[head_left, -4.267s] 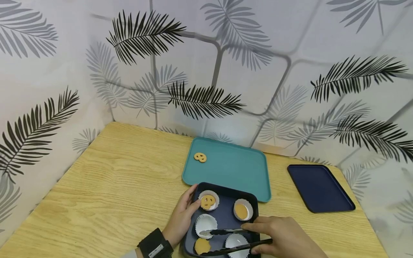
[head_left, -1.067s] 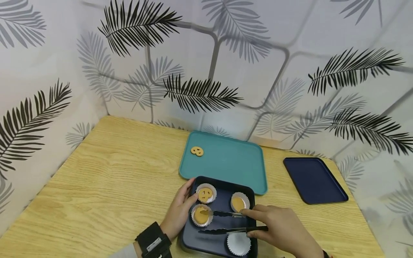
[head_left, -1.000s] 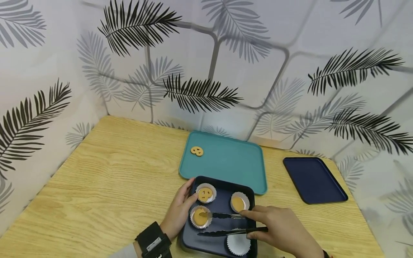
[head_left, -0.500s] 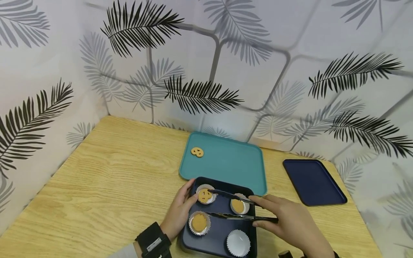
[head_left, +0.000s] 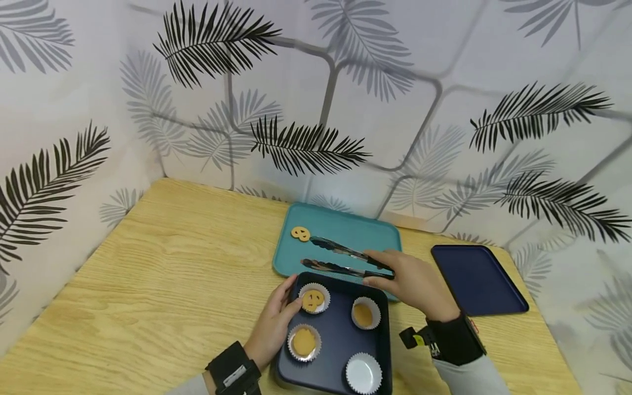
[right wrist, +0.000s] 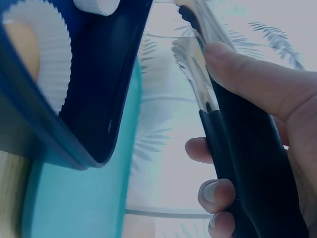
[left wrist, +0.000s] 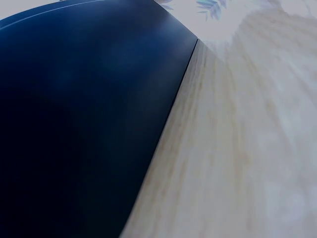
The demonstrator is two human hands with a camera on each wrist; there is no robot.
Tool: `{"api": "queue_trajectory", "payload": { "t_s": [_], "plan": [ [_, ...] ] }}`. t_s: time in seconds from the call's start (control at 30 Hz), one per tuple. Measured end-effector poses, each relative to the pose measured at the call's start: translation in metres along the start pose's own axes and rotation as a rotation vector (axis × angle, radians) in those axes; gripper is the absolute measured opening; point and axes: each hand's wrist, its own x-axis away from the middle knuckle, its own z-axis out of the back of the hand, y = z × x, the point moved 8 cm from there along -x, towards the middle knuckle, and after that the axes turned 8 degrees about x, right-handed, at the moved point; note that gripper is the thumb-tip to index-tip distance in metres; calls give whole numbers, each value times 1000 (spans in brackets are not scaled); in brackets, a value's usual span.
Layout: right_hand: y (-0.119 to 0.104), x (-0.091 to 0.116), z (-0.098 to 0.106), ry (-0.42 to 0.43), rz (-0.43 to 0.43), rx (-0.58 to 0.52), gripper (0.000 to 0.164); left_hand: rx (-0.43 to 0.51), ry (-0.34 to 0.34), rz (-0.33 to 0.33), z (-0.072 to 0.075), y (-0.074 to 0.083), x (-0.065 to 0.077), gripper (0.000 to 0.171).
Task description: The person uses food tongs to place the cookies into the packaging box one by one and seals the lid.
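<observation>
In the head view my left hand [head_left: 270, 328] grips the left side of a deep dark blue baking pan [head_left: 340, 334], thumb over its rim. My right hand [head_left: 412, 282] holds black-handled metal tongs [head_left: 340, 269] above the teal tray [head_left: 355, 226]. The tongs' arms are spread, nothing between them, one tip beside a pretzel-shaped cookie [head_left: 300, 233]. Paper cups stand in the pan: one with a pretzel cookie [head_left: 312, 300], two with round cookies [head_left: 303, 342], and an empty cup [head_left: 364, 373]. In the right wrist view, fingers and thumb wrap the tongs' handles [right wrist: 252, 163].
A smaller navy tray [head_left: 479, 280] lies at the right of the wooden table [head_left: 163, 285]. Behind the table hangs a leaf-patterned backdrop [head_left: 306, 93]. The pan overlaps the teal tray's front edge in the head view. The pan's outer wall [left wrist: 89, 119] fills much of the left wrist view.
The scalloped cookie has gone into the left front cup. My right hand has carried the tongs from over the pan up and back to the teal tray. The left hand stays at the pan.
</observation>
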Motion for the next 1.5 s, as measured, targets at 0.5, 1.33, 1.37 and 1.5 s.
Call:
{"api": "queue_trajectory", "payload": {
  "t_s": [0.5,1.33,1.37,1.5],
  "plan": [
    [23,-60,-35,-183,-100,-29,64,-20,17,-10,5,1,-2,54],
    [7,-83,-50,-166,-110,6,51,-8,-1,-15,2,-5,-1,55],
    [6,-82,-50,-162,-107,2,51,-9,1,-16,2,-5,-1,55],
    [6,-80,-51,-168,-103,-10,50,-11,3,-20,2,-4,0,54]
  ]
}}
